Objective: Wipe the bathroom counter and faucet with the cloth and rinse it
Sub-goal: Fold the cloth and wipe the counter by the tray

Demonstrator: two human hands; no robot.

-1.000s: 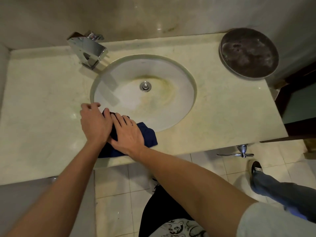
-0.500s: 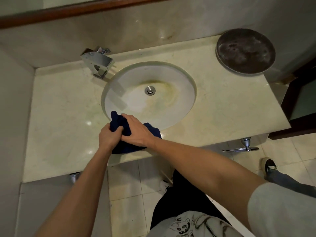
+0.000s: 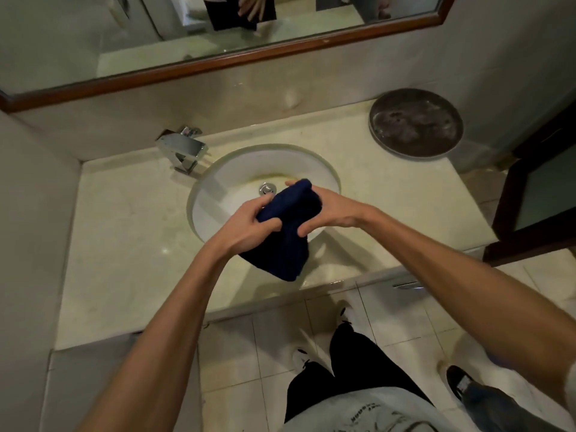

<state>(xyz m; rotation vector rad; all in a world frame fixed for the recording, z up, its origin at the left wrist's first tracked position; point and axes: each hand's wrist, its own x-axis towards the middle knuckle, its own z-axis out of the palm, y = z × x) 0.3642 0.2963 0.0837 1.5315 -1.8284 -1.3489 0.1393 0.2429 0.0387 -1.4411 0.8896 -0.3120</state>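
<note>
A dark blue cloth [image 3: 282, 254] hangs in the air above the front rim of the round white sink [image 3: 237, 176]. My left hand [image 3: 246, 226] grips its left side with curled fingers. My right hand [image 3: 327, 210] grips its upper right part, thumb underneath. The cloth's lower part droops over the pale marble counter [image 3: 124, 238]. A square chrome faucet [image 3: 182, 149] stands at the sink's back left, apart from both hands. No water runs from it.
A round dark tray [image 3: 416, 123] lies on the counter's back right corner. A wood-framed mirror [image 3: 218, 62] runs along the wall. A dark door frame [image 3: 530, 213] stands right. Another person's shoe [image 3: 461, 385] is on the tiled floor at lower right.
Both hands lifted the cloth off the counter's front edge and raised it over the sink, now bunched between them. The view tilted up, showing the mirror.
</note>
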